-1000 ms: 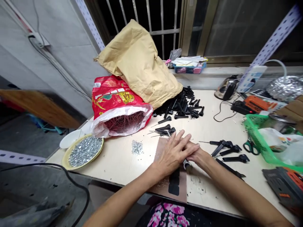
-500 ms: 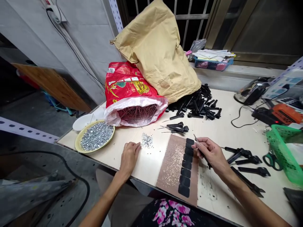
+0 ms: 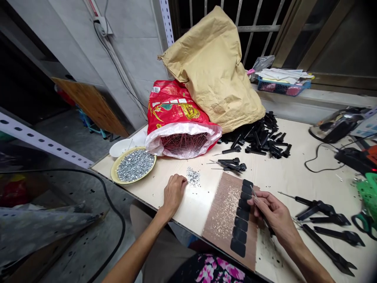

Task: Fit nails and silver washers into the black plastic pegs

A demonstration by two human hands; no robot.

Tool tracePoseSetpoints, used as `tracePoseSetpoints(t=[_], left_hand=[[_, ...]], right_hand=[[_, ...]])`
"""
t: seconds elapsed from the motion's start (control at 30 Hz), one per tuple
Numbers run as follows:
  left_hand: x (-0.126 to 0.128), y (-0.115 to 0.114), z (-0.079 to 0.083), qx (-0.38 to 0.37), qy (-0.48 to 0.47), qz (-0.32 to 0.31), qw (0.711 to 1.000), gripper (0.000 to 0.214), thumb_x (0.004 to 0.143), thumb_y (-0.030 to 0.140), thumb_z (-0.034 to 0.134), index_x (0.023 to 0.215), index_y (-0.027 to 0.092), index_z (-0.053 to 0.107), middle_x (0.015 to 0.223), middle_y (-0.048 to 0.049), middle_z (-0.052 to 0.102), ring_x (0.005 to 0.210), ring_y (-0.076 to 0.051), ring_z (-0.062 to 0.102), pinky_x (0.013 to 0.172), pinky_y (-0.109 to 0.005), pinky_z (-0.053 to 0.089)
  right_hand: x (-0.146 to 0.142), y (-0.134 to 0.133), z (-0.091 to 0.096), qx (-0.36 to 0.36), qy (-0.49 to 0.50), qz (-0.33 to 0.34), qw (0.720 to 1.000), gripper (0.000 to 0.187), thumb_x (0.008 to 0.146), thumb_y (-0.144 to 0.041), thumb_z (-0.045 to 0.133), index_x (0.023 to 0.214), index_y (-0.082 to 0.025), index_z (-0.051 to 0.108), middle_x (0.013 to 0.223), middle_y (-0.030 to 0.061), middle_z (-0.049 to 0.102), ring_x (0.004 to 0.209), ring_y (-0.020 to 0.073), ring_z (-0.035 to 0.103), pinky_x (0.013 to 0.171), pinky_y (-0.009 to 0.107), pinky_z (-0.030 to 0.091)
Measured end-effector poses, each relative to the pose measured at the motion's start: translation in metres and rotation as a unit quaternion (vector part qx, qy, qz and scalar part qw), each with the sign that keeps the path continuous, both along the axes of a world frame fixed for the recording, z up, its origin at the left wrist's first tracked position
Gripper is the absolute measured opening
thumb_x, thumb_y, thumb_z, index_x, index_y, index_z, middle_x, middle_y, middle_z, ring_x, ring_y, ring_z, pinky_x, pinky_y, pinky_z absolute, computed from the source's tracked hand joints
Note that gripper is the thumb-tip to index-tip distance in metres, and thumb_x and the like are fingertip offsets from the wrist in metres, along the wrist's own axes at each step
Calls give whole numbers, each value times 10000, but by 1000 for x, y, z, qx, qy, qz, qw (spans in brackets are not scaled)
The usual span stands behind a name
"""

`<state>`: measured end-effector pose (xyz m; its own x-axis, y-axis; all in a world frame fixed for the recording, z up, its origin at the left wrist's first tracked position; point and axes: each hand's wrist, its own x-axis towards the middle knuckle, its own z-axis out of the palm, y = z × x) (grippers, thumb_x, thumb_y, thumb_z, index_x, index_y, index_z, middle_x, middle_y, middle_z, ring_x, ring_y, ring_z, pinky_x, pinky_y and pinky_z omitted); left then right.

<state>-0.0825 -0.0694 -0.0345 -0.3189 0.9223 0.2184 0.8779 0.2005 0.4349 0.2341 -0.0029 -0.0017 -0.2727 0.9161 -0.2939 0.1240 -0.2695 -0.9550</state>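
Note:
My left hand (image 3: 174,195) rests on the table, its fingers curled together at the edge of a small scatter of tiny silver pieces (image 3: 193,177). Whatever its fingertips may hold is hidden. A slim pointed tool with a metal tip (image 3: 252,190) and a dark handle is pinched in my right hand (image 3: 272,212). The tip hovers over or touches the upper end of a row of rounded black pads (image 3: 241,224); I cannot tell which. These pads lie on a brown board (image 3: 219,212) speckled with pale marks.
A yellow bowl (image 3: 113,169) of silver pieces stands at left. Behind are a red sack (image 3: 173,104) of thin reddish rods and a large tan paper bag (image 3: 220,74). Black parts (image 3: 259,137) are heaped beside them. More black parts with metal shafts (image 3: 330,247) and scissors (image 3: 365,224) lie right.
The view has turned left, so everything sits further right in the picture. My left hand stays by the silver pieces, and my right hand still holds the tool over the pads' upper end.

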Motion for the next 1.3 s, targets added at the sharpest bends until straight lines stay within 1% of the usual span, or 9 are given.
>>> tracePoseSetpoints(t=[0.1, 0.23, 0.3, 0.4, 0.5, 0.73, 0.97, 1.17, 1.3], left_hand=[[-2, 0, 3, 33, -128, 32, 991, 76, 810, 220, 554, 768, 201, 614, 797, -42, 605, 812, -207, 516, 736, -337, 407], [4, -3, 16, 70, -316, 87, 942, 146, 779, 316, 591, 749, 176, 620, 739, -42, 634, 697, -175, 555, 670, -306, 430], [13, -3, 25, 75, -435, 100, 892, 248, 762, 394, 616, 786, 147, 622, 738, -53, 648, 626, -147, 557, 589, -270, 432], [35, 0, 42, 88, -606, 107, 783, 325, 679, 397, 720, 804, 113, 623, 760, -63, 660, 621, -119, 562, 572, -235, 441], [55, 4, 55, 108, -648, 96, 748, 317, 660, 351, 757, 814, 105, 631, 759, -54, 663, 649, -111, 575, 622, -232, 462], [78, 11, 68, 111, -663, 73, 736, 301, 648, 328, 777, 805, 110, 641, 695, -27, 649, 651, -114, 587, 664, -240, 475], [84, 13, 66, 82, -633, 31, 769, 247, 681, 323, 757, 781, 121, 654, 683, -15, 650, 655, -105, 594, 684, -221, 460], [84, 19, 59, 46, -651, -3, 758, 275, 669, 301, 769, 875, 140, 684, 730, -9, 668, 638, -99, 602, 672, -219, 473], [86, 17, 60, 29, -635, -6, 772, 291, 666, 321, 764, 881, 133, 704, 709, -21, 671, 624, -108, 600, 658, -225, 476]], right_hand=[[1, 0, -3, 25, -26, 7, 999, 427, 765, -510, 651, 1030, -180, 591, 898, 103, 666, 562, 142, 529, 513, 288, 453], [-10, 2, 7, 153, -87, 53, 983, 291, 835, -429, 595, 1015, -205, 643, 944, 85, 615, 640, 158, 566, 574, 297, 475], [-25, 1, 18, 251, -95, 93, 959, 230, 871, -358, 557, 1024, -219, 657, 948, 80, 600, 739, 180, 589, 654, 310, 491], [-54, -1, 33, 374, -102, 154, 909, 271, 917, -248, 475, 1135, -230, 634, 964, 82, 594, 863, 191, 588, 743, 317, 493], [-79, -2, 40, 417, -129, 204, 876, 348, 933, -188, 426, 1238, -246, 582, 920, 65, 582, 796, 161, 578, 707, 291, 498], [-86, 2, 39, 445, -175, 189, 858, 316, 928, -197, 453, 1192, -258, 614, 840, 31, 553, 718, 129, 561, 661, 244, 480], [-72, 2, 37, 454, -205, 179, 849, 319, 931, -197, 441, 1196, -248, 611, 852, 35, 564, 727, 126, 563, 673, 234, 475], [-61, -1, 41, 461, -246, 178, 834, 321, 940, -195, 431, 1192, -271, 613, 869, 33, 573, 769, 128, 573, 709, 233, 475], [-56, -4, 39, 474, -260, 180, 822, 300, 940, -203, 438, 1179, -259, 609, 889, 35, 591, 783, 132, 589, 708, 233, 475]])
